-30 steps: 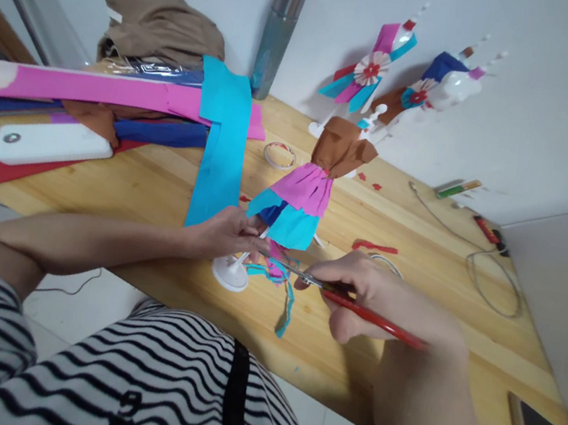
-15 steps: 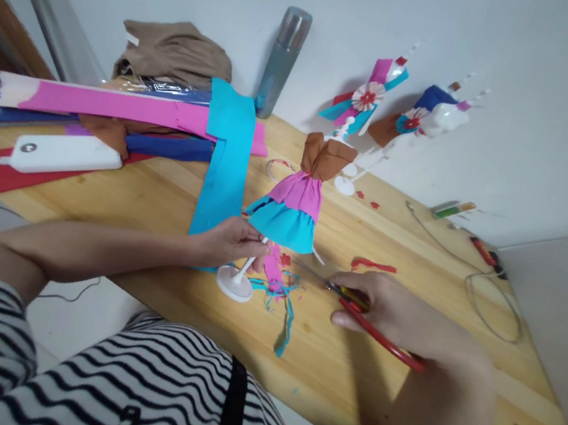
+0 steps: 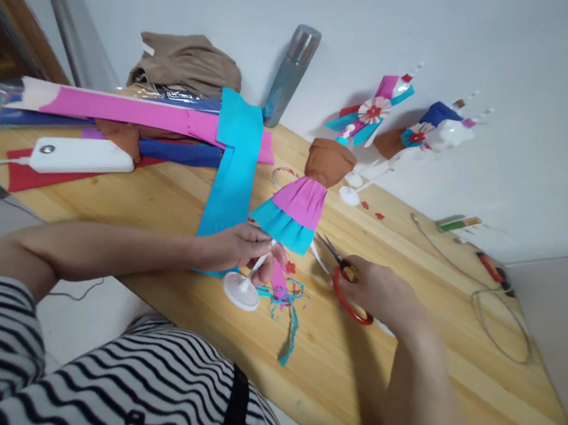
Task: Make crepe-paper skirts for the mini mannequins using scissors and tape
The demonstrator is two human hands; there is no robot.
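My left hand is closed around the thin white stem of a figure dressed in crepe paper, just above its round white base. The figure has a brown top, a pink tier and a blue skirt, and leans to the right. Red-handled scissors are in my closed right hand, blades slightly apart and pointing towards the skirt. A narrow white strip runs from under the skirt to my right hand; whether the fingers pinch it I cannot tell.
Pink and blue paper scraps lie below the figure. A blue crepe strip hangs over stacked paper at left, near a white power bank. A flask and decorated figures stand by the wall. A cable lies right.
The scissors have turned, their handles swinging down and their blades now pointing up towards the skirt. The brown top is now folded downward. My left hand keeps its hold on the stem.
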